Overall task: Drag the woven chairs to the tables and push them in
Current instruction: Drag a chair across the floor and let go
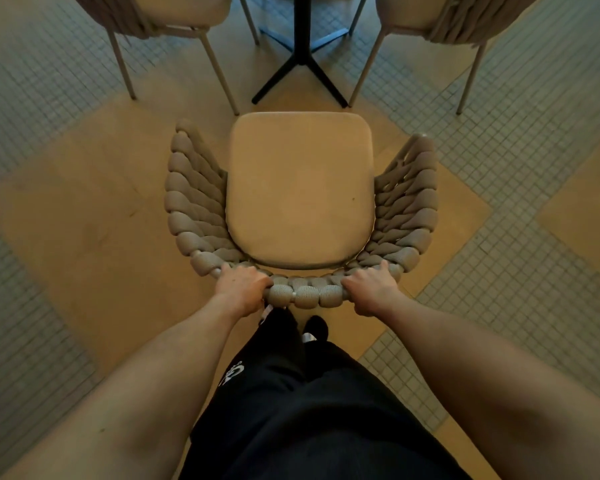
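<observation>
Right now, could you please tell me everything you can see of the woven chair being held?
The woven chair stands upright on the tan floor, seat facing the black table base ahead. It has a plain beige seat cushion and a curved back and arms wrapped in thick, braided, taupe rope. The left hand and right hand each grip the top of its backrest. Its legs are hidden beneath the seat. It does not touch the two other chairs beside the table.

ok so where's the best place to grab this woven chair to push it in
Take the woven chair by the top rail of its curved back, from behind, one hand on each side of centre, as the left hand and right hand do now. The seat faces the table base, so pushing goes straight in.
</observation>
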